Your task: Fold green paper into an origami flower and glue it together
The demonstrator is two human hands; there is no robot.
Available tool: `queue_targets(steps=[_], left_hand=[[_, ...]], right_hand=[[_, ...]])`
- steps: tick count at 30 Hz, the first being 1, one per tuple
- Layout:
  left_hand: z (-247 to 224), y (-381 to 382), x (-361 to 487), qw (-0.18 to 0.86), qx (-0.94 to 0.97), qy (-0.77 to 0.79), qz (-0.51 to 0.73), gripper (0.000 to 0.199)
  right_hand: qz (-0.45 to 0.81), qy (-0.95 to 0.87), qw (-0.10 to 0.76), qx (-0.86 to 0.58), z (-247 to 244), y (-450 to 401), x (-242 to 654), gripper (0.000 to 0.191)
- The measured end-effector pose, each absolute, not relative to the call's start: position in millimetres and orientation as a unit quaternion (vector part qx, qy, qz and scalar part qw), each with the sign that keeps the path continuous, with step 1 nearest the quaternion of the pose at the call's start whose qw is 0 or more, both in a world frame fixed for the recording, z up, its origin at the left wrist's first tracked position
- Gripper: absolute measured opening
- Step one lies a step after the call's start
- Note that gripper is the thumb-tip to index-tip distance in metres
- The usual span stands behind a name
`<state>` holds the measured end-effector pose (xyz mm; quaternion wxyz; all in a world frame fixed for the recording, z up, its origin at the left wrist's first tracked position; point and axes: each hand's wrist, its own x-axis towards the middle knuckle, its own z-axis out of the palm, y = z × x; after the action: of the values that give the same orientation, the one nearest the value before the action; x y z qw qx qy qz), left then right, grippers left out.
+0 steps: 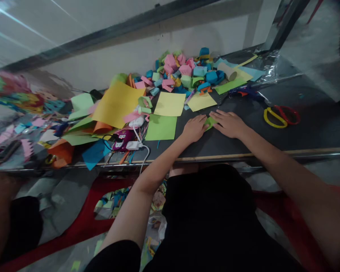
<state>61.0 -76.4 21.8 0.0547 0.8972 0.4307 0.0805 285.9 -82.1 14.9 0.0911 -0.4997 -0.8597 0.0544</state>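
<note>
A small folded piece of green paper [209,123] lies on the dark tabletop between my hands. My left hand [195,128] rests palm down at its left side, with the fingertips pressed on the paper. On the other side, my right hand [229,124] lies flat with its fingers spread, and its fingertips touch the paper too. The parts of the paper beneath the fingers are hidden. Just beyond the hands is a pale yellow sheet [201,102]. A square green sheet [161,127] lies to the left, below another yellow sheet [170,104].
Scissors with yellow and red handles [275,117] lie at right, near a dark blue tool [248,91]. Folded paper pieces [187,71] pile against the wall. A purple power strip [124,140] with a white cable sits left. A person's arm [0,204] shows at far left.
</note>
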Motion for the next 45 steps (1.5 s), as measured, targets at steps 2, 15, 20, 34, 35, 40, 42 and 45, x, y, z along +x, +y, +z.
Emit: queue_targets(steps=[2,15,20,34,35,40,42,45], left_hand=[[27,-86,58,0.057,0.901,0.428,0.032,0.066],[32,-95,54,0.096,0.878,0.469,-0.022,0.079],[33,-95,55,0.105,0.878,0.466,-0.034,0.081],[18,-75,38,-0.013,0.922,0.349,0.169,0.049],[16,-71,37,-0.012,0.913,0.355,0.2,0.05],[25,-45,41,0.074,0.825,0.423,0.368,0.06],[35,-37,46,0.117,0.807,0.41,0.409,0.067],[43,-35,52,0.165,0.797,0.392,0.429,0.072]], right_hand=[[0.056,-0.861,0.079,-0.499,14,-83,289,0.071],[0.061,-0.862,0.082,-0.497,8,-76,299,0.075],[0.13,-0.862,0.013,-0.49,26,-50,308,0.086],[-0.075,-0.912,0.099,-0.392,40,-97,264,0.041],[-0.066,-0.898,0.085,-0.428,45,-99,259,0.041],[0.083,-0.83,0.122,-0.538,65,-103,246,0.049],[0.174,-0.81,0.163,-0.536,68,-101,247,0.054],[0.23,-0.789,0.194,-0.535,65,-97,249,0.058]])
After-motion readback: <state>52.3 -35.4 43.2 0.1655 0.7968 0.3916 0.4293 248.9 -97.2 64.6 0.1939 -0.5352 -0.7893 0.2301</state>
